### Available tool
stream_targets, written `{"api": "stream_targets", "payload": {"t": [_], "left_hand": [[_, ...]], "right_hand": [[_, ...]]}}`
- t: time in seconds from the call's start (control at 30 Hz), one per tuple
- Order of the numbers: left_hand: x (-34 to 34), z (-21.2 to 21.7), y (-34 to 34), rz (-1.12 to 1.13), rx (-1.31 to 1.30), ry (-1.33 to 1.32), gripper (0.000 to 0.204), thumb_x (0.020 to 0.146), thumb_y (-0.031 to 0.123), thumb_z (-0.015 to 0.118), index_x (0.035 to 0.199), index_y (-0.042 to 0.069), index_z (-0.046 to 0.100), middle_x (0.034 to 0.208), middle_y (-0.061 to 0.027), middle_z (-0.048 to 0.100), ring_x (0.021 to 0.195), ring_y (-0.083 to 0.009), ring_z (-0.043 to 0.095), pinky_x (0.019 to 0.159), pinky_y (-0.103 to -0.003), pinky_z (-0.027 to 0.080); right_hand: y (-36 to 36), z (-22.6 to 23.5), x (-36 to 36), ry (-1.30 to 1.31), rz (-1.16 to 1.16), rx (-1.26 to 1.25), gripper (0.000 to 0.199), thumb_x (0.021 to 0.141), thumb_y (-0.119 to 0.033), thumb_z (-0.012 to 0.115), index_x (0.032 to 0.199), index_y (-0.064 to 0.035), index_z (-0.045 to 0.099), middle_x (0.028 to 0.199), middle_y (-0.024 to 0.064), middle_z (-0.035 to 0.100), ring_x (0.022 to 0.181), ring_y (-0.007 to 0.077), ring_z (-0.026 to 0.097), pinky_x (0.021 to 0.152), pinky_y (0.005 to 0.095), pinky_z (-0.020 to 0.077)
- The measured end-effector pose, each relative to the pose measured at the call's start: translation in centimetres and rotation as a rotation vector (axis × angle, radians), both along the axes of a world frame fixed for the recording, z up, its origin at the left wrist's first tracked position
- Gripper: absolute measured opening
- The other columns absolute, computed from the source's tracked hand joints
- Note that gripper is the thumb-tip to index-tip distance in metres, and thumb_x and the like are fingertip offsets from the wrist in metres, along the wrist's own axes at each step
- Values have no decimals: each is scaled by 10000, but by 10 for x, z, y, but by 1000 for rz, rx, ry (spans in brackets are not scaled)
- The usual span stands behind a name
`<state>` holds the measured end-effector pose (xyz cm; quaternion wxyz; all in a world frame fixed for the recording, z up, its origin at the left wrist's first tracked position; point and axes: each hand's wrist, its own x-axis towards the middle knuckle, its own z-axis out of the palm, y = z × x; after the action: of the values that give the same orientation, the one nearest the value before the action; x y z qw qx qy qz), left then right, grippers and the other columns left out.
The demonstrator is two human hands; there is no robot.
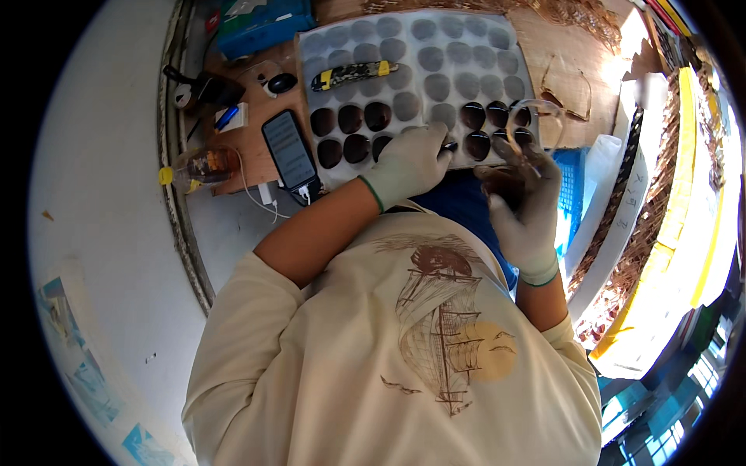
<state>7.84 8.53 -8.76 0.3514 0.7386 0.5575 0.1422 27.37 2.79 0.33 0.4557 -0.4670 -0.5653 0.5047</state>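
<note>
Our left fingers (pixel 440 135) pinch a dark lens (pixel 449 146), our half-curled right fingers (pixel 549 166) a clear frame (pixel 536 102). Slack pinching could scratch lenses (pixel 476 145) alongside.

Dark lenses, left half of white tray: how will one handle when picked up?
A dark lens looks small, so probably light. Its glossy face reflects light, so it may be slippery. Its round outline suggests it could roll if set on edge.
</note>
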Motion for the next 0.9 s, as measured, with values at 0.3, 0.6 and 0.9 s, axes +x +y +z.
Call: {"api": "stream_targets", "payload": {"t": [0.3, 0.6, 0.9], "left_hand": [[-48, 87, -58, 302, -296, -1066, 210, 952, 52, 667, 1142, 37, 579, 1036, -39, 618, 864, -88, 596, 763, -259, 529], [-83, 80, -82, 217, -645, -1450, 270, 962, 50, 622, 1226, -2, 604, 1089, -90, 655, 939, -141, 655, 795, -296, 572], [-83, 83, -88, 164, -477, -1160, 217, 977, 94, 605, 1164, -16, 614, 1049, -54, 647, 948, -102, 586, 856, -277, 499]], "right_hand": [[3, 19, -39, -13, 275, -285, 430, 897, 69, 540, 1308, 36, 418, 1021, 137, 688, 848, 138, 678, 752, 289, 552], [-5, 22, -47, 181, 559, -555, 307, 992, -65, 526, 1263, 58, 600, 1071, 87, 687, 891, 99, 639, 768, 266, 533], [-14, 15, -43, 49, 509, -520, 307, 998, -54, 496, 1263, 65, 593, 1135, 92, 666, 983, 119, 633, 880, 288, 531]]}}
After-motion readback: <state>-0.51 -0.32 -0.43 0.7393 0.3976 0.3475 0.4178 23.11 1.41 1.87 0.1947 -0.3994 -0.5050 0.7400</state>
